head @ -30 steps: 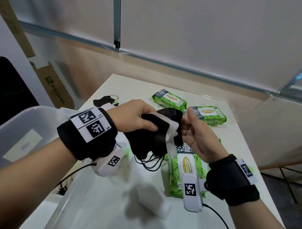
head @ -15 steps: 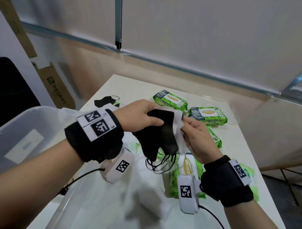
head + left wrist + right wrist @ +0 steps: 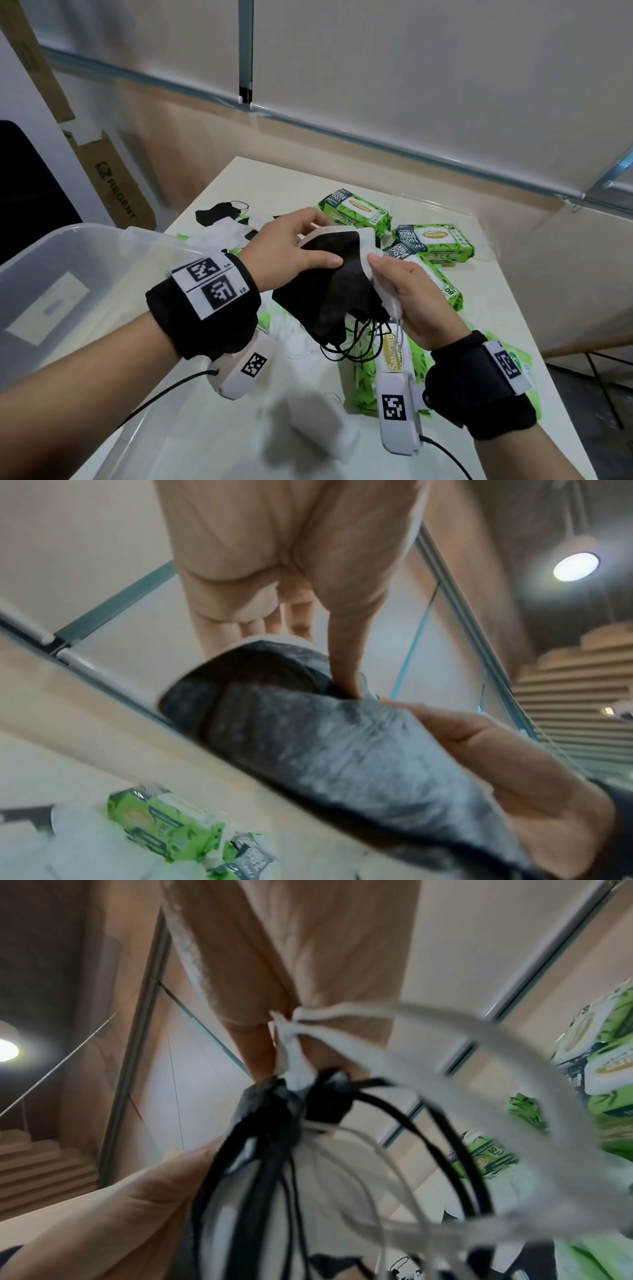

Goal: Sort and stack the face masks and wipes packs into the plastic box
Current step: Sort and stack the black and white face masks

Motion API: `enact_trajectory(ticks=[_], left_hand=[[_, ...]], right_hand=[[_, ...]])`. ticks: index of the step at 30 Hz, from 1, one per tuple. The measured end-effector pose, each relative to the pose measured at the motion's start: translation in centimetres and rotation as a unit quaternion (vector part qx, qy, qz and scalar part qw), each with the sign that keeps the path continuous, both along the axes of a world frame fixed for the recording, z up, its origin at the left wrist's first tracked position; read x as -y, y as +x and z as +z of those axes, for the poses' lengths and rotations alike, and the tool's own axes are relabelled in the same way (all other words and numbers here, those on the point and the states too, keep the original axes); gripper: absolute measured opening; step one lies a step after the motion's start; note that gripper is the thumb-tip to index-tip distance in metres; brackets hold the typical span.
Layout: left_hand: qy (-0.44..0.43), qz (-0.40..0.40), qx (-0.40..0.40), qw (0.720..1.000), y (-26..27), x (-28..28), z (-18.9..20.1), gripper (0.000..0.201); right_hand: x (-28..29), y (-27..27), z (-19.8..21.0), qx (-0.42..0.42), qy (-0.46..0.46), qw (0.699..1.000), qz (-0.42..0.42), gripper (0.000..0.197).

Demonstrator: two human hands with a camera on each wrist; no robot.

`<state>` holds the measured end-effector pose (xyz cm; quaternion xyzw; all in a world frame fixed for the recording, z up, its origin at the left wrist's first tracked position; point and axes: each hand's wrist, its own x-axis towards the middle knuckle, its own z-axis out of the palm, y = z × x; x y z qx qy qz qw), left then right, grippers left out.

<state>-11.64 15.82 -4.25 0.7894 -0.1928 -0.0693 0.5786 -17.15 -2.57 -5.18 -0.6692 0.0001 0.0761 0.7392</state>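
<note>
While the left hand gripped a stack of black and white face masks above the desk, the right hand pinched its white edge. Plastic box at the desk's near left corner: contents indiscernible. Green wipes packs lay toward the far right edge.

In the head view, the stack of face masks sits at frame centre between the left hand and right hand. The plastic box fills the lower left. Wipes packs lie on the table right of centre, one probably beneath the masks.
</note>
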Motion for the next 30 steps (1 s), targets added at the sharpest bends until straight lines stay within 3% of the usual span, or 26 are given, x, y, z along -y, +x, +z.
enact_trajectory(ticks=[5,9,12,17,21,24,30], left_hand=[[0.021,-0.006,0.087,0.996,-0.7,0.1,0.0,0.030],[0.008,-0.011,0.099,0.995,-1.0,0.3,-0.3,0.026],[-0.019,-0.007,0.094,0.995,-1.0,0.2,-0.8,0.029],[-0.085,-0.023,0.058,0.994,-0.6,0.1,-1.1,0.031],[-0.099,-0.065,0.063,0.991,-0.4,-0.3,-0.6,0.034],[-0.095,-0.087,0.064,0.990,-0.4,-0.4,-0.6,0.036],[-0.094,-0.054,0.083,0.991,-0.3,-0.4,-1.1,0.034]], right_hand=[[0.1,0.0,-0.2,-0.005,0.012,1.000,-0.026,0.035],[0.0,0.2,-0.2,-0.014,-0.016,0.999,-0.047,0.046],[-0.2,0.2,-0.1,-0.052,-0.011,0.996,-0.068,0.027],[-0.1,0.3,0.1,-0.074,0.027,0.993,-0.089,0.020],[-0.2,0.1,0.3,-0.050,0.010,0.996,-0.068,0.040],[-0.6,0.0,0.7,-0.007,-0.053,0.998,-0.022,0.054],[-0.8,-0.1,0.8,0.041,-0.119,0.992,0.003,0.037]])
